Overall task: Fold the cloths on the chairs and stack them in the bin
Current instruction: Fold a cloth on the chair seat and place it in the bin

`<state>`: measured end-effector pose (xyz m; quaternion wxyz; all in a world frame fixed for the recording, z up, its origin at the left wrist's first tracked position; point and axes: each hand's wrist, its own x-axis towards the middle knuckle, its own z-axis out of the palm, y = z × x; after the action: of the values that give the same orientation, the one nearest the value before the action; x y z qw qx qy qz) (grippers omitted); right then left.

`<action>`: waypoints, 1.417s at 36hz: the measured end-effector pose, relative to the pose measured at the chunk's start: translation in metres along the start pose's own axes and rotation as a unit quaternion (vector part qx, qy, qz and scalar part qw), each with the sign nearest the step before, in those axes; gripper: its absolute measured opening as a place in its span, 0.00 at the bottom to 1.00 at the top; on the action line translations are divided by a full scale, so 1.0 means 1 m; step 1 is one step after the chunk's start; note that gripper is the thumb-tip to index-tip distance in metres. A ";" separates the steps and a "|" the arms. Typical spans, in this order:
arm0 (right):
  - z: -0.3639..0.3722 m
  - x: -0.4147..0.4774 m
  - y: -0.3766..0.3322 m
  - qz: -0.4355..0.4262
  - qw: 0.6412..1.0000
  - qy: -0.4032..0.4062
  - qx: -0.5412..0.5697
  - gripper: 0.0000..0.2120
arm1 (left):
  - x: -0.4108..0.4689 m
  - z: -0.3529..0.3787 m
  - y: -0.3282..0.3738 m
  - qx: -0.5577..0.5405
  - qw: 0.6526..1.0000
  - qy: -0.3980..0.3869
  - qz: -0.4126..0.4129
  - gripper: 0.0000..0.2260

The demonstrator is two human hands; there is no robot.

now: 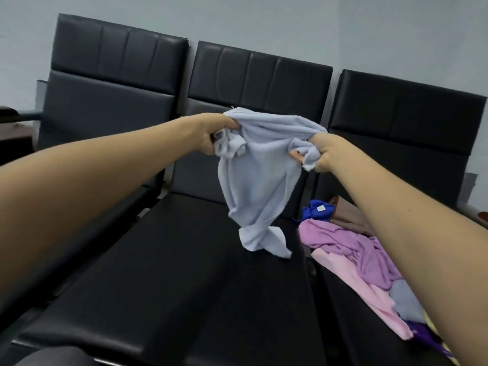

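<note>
Seen from my own head, looking down along both bare forearms, which reach forward over a row of three black padded chairs.

My left hand (211, 134) and my right hand (326, 153) hold one pale blue cloth (258, 180) up in the air between them. The fingers of each hand are curled tight round a bunched handful of the cloth's top edge, the left at its left end and the right at its right end. The two hands are near each other, so the top edge sags a little between them.

The cloth hangs crumpled from my grip, in front of the backrest of the middle chair (171, 273) and above its seat. Its lower end is twisted into a narrow tail that reaches down close to the seat; I cannot tell whether it touches.

On the seat of the right chair (396, 122), under my right forearm, lies an unfolded heap of cloths. A lilac cloth (343, 239) lies on top of a pale pink cloth (351, 281). Behind them are a royal blue cloth (315, 213) with a small white label and a tan cloth (348, 216). Nearer me, a grey-blue cloth (406, 299) rests on the pink one, with a dark purple cloth (422, 336) at the edge.

The left chair (105, 75) stands beside the middle one. A plain pale wall (264, 19) is behind the row.
</note>
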<state>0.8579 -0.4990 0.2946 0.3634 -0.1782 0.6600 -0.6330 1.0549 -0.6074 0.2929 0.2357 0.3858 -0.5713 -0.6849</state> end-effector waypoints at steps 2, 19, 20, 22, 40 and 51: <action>0.004 0.002 -0.001 -0.015 0.999 -0.021 0.038 0.16 | 0.012 0.004 -0.004 -0.078 0.997 -0.015 0.025 0.06; -0.039 0.000 0.031 -0.011 0.763 -0.114 -0.636 0.12 | 0.025 -0.023 -0.031 0.485 0.872 0.013 0.067 0.06; -0.041 0.000 0.037 0.068 0.721 -0.166 -0.669 0.18 | 0.020 -0.024 -0.035 0.525 0.850 -0.045 0.001 0.05; -0.046 0.005 0.046 0.197 0.668 -0.242 -0.676 0.35 | 0.013 -0.024 -0.044 0.546 0.810 -0.177 -0.116 0.02; -0.031 0.058 0.037 -0.234 0.842 0.059 -0.482 0.12 | 0.077 -0.020 -0.049 0.145 0.971 0.103 0.161 0.04; -0.026 0.031 0.000 -0.488 0.783 0.136 -0.360 0.03 | 0.019 -0.023 -0.001 0.200 0.828 0.256 0.457 0.05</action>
<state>0.8187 -0.5018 0.2855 -0.1784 -0.5063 0.7072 -0.4602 1.0618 -0.6354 0.2855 0.5774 0.2808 -0.7262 -0.2457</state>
